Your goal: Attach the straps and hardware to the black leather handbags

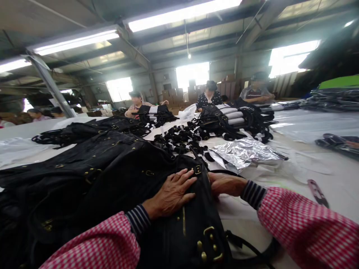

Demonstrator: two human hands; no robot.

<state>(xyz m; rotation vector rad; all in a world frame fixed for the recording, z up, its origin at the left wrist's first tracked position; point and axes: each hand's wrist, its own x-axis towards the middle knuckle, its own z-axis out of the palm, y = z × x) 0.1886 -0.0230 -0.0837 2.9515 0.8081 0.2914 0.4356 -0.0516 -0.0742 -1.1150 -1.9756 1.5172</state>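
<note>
the black bag (200, 211) lay on the table (238, 220) at the lower centre of the frame, and the key relation seemed to be its right-hand edge, which ran between the two hands, slanting from the middle of the frame toward the bottom. the left hand (172, 192) rested palm down on the upper face, fingers spread toward the upper right. the right hand (226, 185) was nearer that edge, at its outer side; its fingertips were hidden, so whether it pinched anything could not be told. the bag's full long axis was unclear, since its left side merged with a heap of black bags (92, 160) at the left. no brand or writing could be read on the bag, its brass buckles (209, 228) or the silvery sheet (249, 151) right of centre.
</note>
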